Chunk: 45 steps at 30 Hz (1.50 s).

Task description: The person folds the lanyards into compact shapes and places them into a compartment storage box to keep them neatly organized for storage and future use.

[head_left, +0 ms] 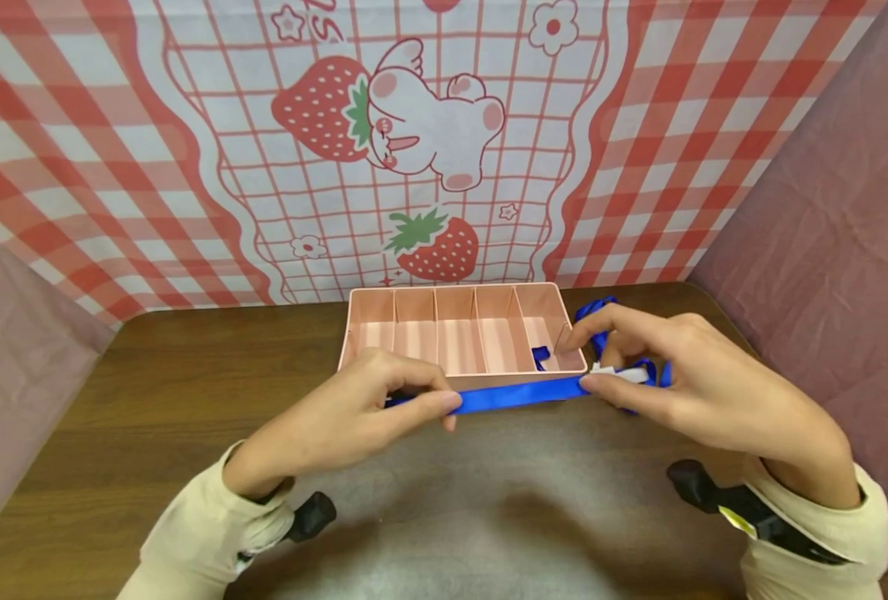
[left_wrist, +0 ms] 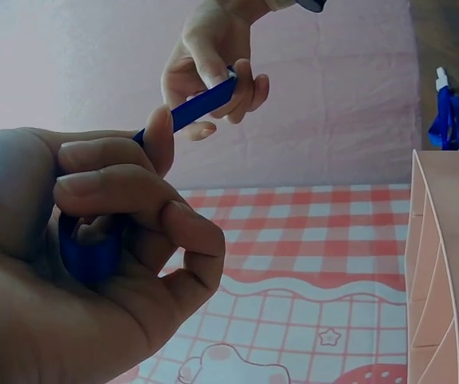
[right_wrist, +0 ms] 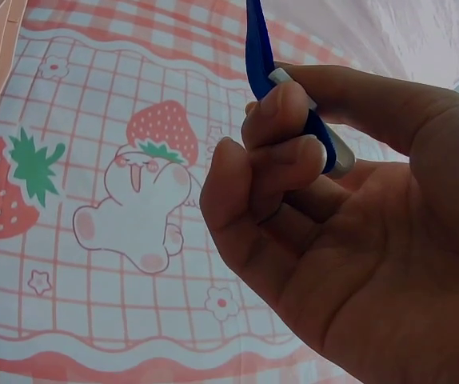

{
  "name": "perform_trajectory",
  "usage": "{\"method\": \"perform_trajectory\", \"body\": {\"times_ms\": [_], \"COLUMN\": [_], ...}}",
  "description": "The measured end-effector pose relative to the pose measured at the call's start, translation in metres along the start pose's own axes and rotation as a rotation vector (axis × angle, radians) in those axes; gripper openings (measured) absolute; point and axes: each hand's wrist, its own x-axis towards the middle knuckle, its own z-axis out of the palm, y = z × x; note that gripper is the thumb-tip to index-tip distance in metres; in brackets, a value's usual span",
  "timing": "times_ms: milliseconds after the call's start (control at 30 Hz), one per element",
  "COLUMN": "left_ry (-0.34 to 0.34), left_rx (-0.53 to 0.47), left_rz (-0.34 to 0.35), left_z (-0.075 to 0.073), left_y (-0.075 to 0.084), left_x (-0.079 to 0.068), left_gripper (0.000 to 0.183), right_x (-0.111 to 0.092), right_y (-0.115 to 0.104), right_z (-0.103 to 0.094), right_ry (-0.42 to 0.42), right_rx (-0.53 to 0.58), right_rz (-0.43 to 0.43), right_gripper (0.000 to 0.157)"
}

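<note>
A blue lanyard strap (head_left: 522, 395) is stretched flat between both hands, in front of the pink box. My left hand (head_left: 361, 412) pinches one stretch of it between thumb and fingers. In the left wrist view, a looped part of the blue strap (left_wrist: 92, 258) lies inside that hand's curled fingers. My right hand (head_left: 714, 387) pinches the other end, where a white plastic clip (head_left: 629, 375) sits. The right wrist view shows the strap passing by the white clip under the thumb and fingertips; the palm side of the clip (right_wrist: 343, 158) is partly covered.
The pink box (head_left: 454, 340) has several side-by-side compartments; a small dark blue piece (head_left: 540, 357) lies in the rightmost one. More blue lanyard (head_left: 599, 312) lies right of the box on the wooden table (head_left: 211, 375). A strawberry-patterned cloth (head_left: 444, 133) hangs behind.
</note>
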Motion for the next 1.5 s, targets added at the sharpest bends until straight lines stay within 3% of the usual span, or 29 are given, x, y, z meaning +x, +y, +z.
{"method": "perform_trajectory", "body": {"times_ms": [133, 300, 533, 833, 1000, 1267, 1500], "left_ry": [-0.003, 0.000, -0.002, 0.075, 0.053, -0.084, -0.210], "left_rx": [0.007, 0.013, -0.020, 0.005, -0.120, -0.402, -0.388], "left_rz": [0.009, 0.001, -0.071, -0.033, -0.030, 0.046, 0.277], "left_z": [0.000, -0.001, -0.007, -0.020, -0.026, -0.034, -0.039], "left_y": [0.000, 0.000, 0.000, -0.002, 0.002, 0.007, 0.010], "left_x": [0.000, -0.001, -0.003, -0.006, -0.009, -0.016, -0.021], "left_gripper": [0.021, 0.020, 0.018, 0.016, 0.012, 0.016, 0.030], "right_x": [0.000, -0.002, -0.005, -0.006, -0.007, -0.011, -0.008], "right_y": [0.004, 0.009, 0.014, 0.021, 0.024, 0.029, 0.029], "right_z": [-0.002, -0.006, -0.011, -0.015, -0.016, -0.021, -0.021], "right_ry": [-0.022, -0.061, -0.066, -0.048, -0.045, -0.117, -0.165], "right_rx": [0.017, 0.065, 0.033, -0.002, 0.075, 0.219, 0.256], "right_rz": [0.010, 0.083, 0.169, 0.245, 0.247, 0.196, 0.160], "right_gripper": [0.045, 0.043, 0.038, 0.033, 0.034, 0.035, 0.034]}}
